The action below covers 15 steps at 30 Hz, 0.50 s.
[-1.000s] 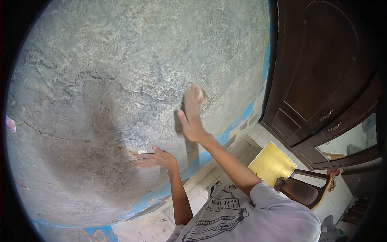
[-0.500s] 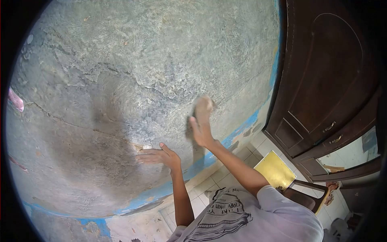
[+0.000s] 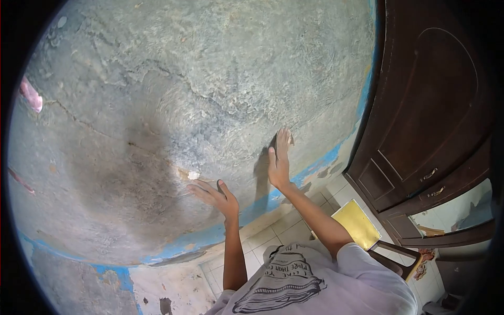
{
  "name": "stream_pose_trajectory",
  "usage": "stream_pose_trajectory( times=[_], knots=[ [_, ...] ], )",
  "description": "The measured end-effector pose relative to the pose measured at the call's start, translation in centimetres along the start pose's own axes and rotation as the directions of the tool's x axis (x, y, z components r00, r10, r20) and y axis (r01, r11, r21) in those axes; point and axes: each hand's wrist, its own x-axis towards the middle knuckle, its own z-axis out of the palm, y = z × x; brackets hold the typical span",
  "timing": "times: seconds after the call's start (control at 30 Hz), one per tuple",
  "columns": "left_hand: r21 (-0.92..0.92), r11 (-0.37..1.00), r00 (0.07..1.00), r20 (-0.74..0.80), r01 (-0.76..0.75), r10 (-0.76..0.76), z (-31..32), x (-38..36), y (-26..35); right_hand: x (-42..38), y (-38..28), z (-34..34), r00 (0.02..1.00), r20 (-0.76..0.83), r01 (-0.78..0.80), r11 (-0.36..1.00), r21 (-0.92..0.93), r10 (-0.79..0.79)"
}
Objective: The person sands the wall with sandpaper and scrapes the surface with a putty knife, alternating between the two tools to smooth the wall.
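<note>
In the head view my left hand [image 3: 216, 199] rests at the lower part of the grey plaster wall [image 3: 220, 58], fingers spread, holding nothing. Just above its fingertips is a small white chipped spot [image 3: 193, 175] beside a tan patch. Farther right, my right hand [image 3: 280, 161] lies lengthwise against the wall with its fingers extended. A thin brownish piece that looks like sandpaper [image 3: 291, 140] shows at the edge of these fingers, mostly hidden beneath them. Long cracks and rough swirls mark the plaster.
A peeling blue band [image 3: 184, 249] runs along the wall's base. To the right stands a dark wooden cabinet [image 3: 420, 105] with metal handles. A chair with a yellow panel [image 3: 358, 223] is close behind my right arm, on a tiled floor [image 3: 286, 220].
The right hand, blurred before, now shows sharply and sits slightly farther right, the thin piece with it. My left hand has tilted, uncovering the white spot. The view has shifted slightly.
</note>
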Motion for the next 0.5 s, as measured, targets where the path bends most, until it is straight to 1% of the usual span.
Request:
stream_pose_trajectory(
  times=[0.07,0.13,0.2,0.23,0.3,0.33,0.4,0.47,0.5],
  knots=[
    [-0.042,0.999,0.999,0.036,0.017,-0.016,-0.4,-0.5,-0.1,2.6,-3.2,1.1,0.995,-0.037,0.097,0.994,0.050,-0.095],
    [-0.061,0.998,0.997,0.065,0.034,-0.030,-0.4,-1.2,-0.6,6.5,-7.4,1.7,0.961,0.012,0.278,0.960,-0.030,-0.277],
    [-0.101,0.990,0.992,0.094,0.095,-0.086,-0.7,-2.0,-0.5,9.9,-12.7,1.1,0.918,0.124,0.388,0.917,-0.092,-0.376],
    [-0.131,0.984,0.988,0.107,0.124,-0.110,-0.3,-2.1,-0.2,10.3,-13.9,0.9,0.926,0.145,0.364,0.926,-0.096,-0.349],
    [-0.176,0.978,0.992,0.084,0.109,-0.095,0.7,-2.8,0.4,11.3,-16.0,1.3,0.929,0.178,0.345,0.934,-0.094,-0.325],
    [-0.190,0.977,0.994,0.063,0.099,-0.089,0.7,-2.9,0.5,11.0,-15.5,1.5,0.933,0.142,0.346,0.932,-0.110,-0.330],
    [-0.175,0.980,0.991,0.112,0.097,-0.078,0.2,-3.1,0.7,8.8,-10.9,1.8,0.939,0.065,0.345,0.928,-0.142,-0.339],
    [-0.156,0.985,0.987,0.147,0.080,-0.057,-0.9,-3.7,-0.6,5.1,-5.7,2.9,0.974,-0.079,0.199,0.970,-0.139,-0.211],
    [-0.146,0.987,0.987,0.154,0.061,-0.038,-1.6,-4.0,-2.2,3.9,-5.3,3.3,0.981,-0.109,0.150,0.982,-0.118,-0.163]
  ],
)
